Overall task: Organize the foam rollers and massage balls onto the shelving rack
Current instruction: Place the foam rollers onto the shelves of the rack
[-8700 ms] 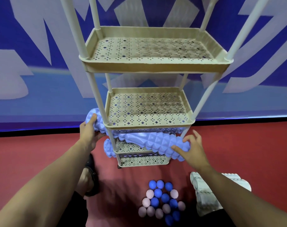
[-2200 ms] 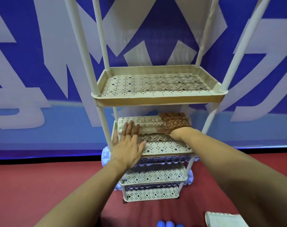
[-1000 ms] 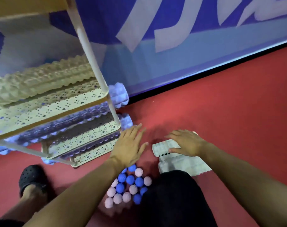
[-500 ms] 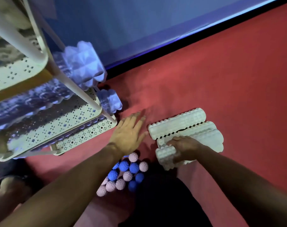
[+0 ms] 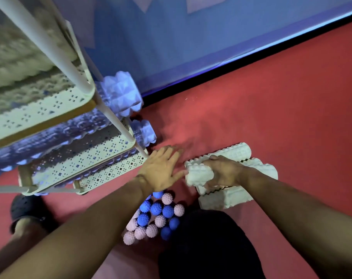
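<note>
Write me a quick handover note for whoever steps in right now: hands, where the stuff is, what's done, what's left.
Right hand grips a white roller at the floor pile.
Left hand open, flat, hovering beside it.
Shelving rack holds a white roller on an upper tier and blue rollers on lower tiers.
Left: white rollers and massage balls on the red floor.

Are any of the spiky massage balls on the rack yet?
No, the massage balls all lie in a cluster on the red floor, beside the rack.
</note>
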Demonstrator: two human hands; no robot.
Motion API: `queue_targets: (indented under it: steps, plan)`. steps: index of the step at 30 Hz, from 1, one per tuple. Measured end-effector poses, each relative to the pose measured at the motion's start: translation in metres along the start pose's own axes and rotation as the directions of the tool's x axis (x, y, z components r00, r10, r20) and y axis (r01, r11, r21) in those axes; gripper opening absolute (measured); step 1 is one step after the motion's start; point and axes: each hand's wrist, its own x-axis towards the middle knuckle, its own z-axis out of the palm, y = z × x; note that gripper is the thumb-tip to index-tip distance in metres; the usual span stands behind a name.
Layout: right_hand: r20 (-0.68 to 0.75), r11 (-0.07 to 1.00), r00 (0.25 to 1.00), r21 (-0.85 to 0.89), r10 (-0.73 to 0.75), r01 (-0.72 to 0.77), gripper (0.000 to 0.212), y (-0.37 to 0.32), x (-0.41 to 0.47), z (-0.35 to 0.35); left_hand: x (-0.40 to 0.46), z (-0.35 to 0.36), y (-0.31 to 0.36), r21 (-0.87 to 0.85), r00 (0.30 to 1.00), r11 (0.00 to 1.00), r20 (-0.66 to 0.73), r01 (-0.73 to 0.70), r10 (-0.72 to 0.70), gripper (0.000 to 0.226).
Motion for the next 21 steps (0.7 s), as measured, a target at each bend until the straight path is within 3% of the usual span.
queue_targets:
  steps: [5, 9, 16, 21]
  plan:
    - [-0.127, 0.997, 0.989, -0.040, -0.074, 0.069, 0.091, -0.061, -0.026, -0.068, -0.026, -0.066, 0.008, -0.027, 0.997, 0.998, -0.044, -0.064, 0.063, 0.081]
    - [-0.180, 0.978, 0.965, -0.124, -0.191, 0.170, 0.065, -0.128, -0.059, -0.112, -0.066, -0.125, -0.001, -0.073, 0.989, 0.994, -0.132, -0.080, 0.070, 0.083]
    - [-0.283, 0.890, 0.846, -0.196, -0.453, 0.411, 0.050, -0.265, -0.133, -0.156, -0.160, -0.222, -0.013, 0.032, 0.963, 0.999, -0.270, 0.009, 0.000, 0.083]
    - [-0.278, 0.843, 0.807, -0.310, -0.522, 0.439, 0.056, -0.348, -0.159, -0.171, -0.230, -0.270, -0.032, 0.106, 0.924, 0.992, -0.381, 0.074, -0.028, 0.082]
